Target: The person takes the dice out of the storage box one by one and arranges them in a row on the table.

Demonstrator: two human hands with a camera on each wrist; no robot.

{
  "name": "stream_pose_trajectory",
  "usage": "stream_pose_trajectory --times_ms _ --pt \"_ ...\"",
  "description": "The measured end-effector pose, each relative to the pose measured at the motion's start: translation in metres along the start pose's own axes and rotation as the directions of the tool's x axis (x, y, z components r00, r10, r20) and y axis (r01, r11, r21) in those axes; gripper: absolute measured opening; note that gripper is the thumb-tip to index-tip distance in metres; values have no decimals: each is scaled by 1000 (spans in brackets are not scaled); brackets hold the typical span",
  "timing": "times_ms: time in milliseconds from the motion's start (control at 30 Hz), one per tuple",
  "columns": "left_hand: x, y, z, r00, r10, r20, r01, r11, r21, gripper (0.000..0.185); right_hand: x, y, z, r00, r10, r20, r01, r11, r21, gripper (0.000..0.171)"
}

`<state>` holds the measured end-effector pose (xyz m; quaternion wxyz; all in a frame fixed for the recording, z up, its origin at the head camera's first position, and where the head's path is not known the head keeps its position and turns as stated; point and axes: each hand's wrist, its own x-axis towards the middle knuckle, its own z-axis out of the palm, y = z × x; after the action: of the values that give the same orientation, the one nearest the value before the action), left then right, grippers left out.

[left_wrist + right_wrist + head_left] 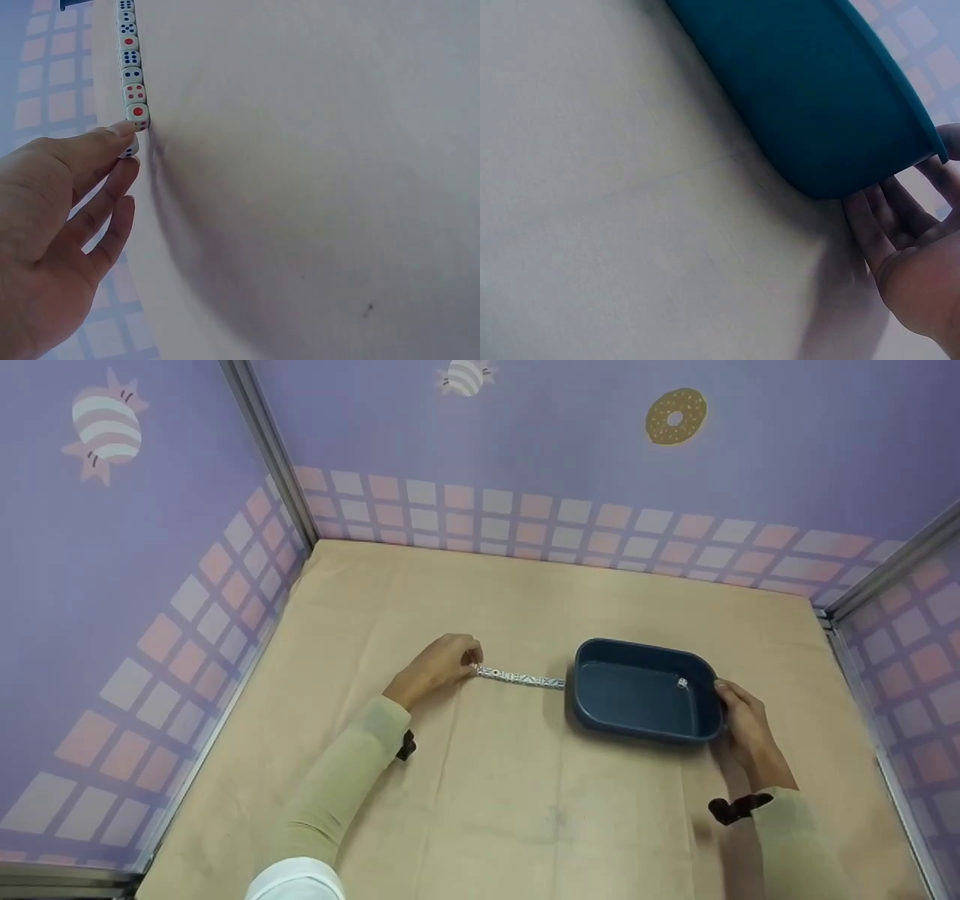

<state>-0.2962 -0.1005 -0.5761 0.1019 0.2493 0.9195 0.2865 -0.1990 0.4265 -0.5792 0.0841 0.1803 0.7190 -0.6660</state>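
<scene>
A line of small white dice [521, 679] with red and blue pips runs across the cloth, one die against another. At its left end my left hand [442, 664] pinches a die [129, 147] between thumb and fingers, close against the last die of the line in the left wrist view. The line's right end meets the near-left side of a dark blue rectangular tub [630, 694]. One single die [682, 682] lies inside the tub. My right hand [750, 727] grips the tub's right end, thumb at the rim and fingers against the outer wall [817, 97].
A beige cloth [487, 795] covers the table. Purple panels [540, 450] with pink and white squares stand at the back and both sides, joined by metal posts [274, 442]. Dark bands [739, 808] sit around both wrists.
</scene>
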Motion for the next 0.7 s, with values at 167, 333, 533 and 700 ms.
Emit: stream_pose_trajectory --times_ms 167,333,533,700 --pt "3 -3 2 1000 -13 22 14 999 -29 15 7 6 -3 1000 -13 -13 13 1000 0 72" --pt "5 -4 2 1000 -6 14 7 1000 -28 14 10 5 -4 999 -34 -25 34 999 -8 74" --pt "3 0 -3 999 -15 36 16 999 -32 22 11 5 -3 999 -29 -32 28 1000 -9 71" --pt "6 42 -7 999 32 37 -31 999 -24 39 5 0 -1 999 -2 -46 1 1000 -12 66"
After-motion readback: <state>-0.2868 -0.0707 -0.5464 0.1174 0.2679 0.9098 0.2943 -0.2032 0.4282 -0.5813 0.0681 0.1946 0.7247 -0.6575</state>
